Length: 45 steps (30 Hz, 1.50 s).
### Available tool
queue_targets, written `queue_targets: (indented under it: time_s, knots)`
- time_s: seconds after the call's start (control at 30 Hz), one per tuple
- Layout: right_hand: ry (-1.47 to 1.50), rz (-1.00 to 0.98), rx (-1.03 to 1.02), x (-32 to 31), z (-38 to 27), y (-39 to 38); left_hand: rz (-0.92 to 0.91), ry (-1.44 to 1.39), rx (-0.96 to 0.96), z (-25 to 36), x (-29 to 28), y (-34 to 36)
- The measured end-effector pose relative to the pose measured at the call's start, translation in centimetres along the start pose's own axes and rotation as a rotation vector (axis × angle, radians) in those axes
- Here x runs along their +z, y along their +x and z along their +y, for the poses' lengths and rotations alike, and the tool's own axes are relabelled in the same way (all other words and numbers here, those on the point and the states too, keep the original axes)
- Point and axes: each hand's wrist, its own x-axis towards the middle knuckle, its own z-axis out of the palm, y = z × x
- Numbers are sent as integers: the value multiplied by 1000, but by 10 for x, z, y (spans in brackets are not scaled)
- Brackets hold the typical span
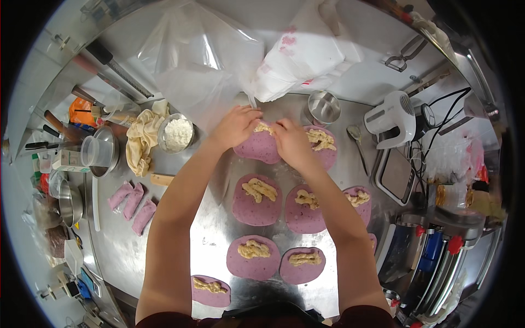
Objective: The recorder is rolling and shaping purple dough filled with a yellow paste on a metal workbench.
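At the far middle of the metal table lies a flat purple dough piece (257, 148) with a strip of yellowish filling (263, 128) near its far edge. My left hand (238, 126) grips that edge on the left side, fingers curled over it. My right hand (291, 143) pinches the same edge from the right, partly covering the filling. Just right of it is another purple round (326, 155) topped with filling. Several more filled dough rounds (257, 213) are spread nearer to me, some partly hidden by my right forearm. Three rolled purple pieces (133, 201) rest at the left.
A bowl of white flour (178, 134) and a crumpled cream cloth (143, 143) stand left of my arms. An empty metal bowl (324, 107), a spoon (357, 147), a white hand mixer (391, 119) and a scale (392, 174) are on the right. Plastic bags (202, 54) hang behind.
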Motion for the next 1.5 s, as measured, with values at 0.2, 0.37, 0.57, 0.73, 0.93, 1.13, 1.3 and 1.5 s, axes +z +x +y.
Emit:
queue_targets:
  time_s: [0.2,0.37,0.57,0.73,0.93,1.13,1.3,1.5]
  knots:
    - [-292,102,-224,3,6,-12,-43,286,184,20,-6,-15]
    - [-95,98,-61,2,-1,2,30,304,178,16,-3,-21]
    - [28,22,59,14,10,7,20,121,-20,1,11,2]
    - [11,74,22,13,5,1,-72,87,18,2,18,1]
    - [-89,90,46,15,-4,5,-47,76,-5,8,13,0]
    - [56,129,18,14,5,-1,-36,114,57,16,8,-12]
    - [-62,126,-73,13,1,-9,112,318,220,11,14,-23]
    - [-49,191,-37,15,1,-8,197,110,145,9,30,-17]
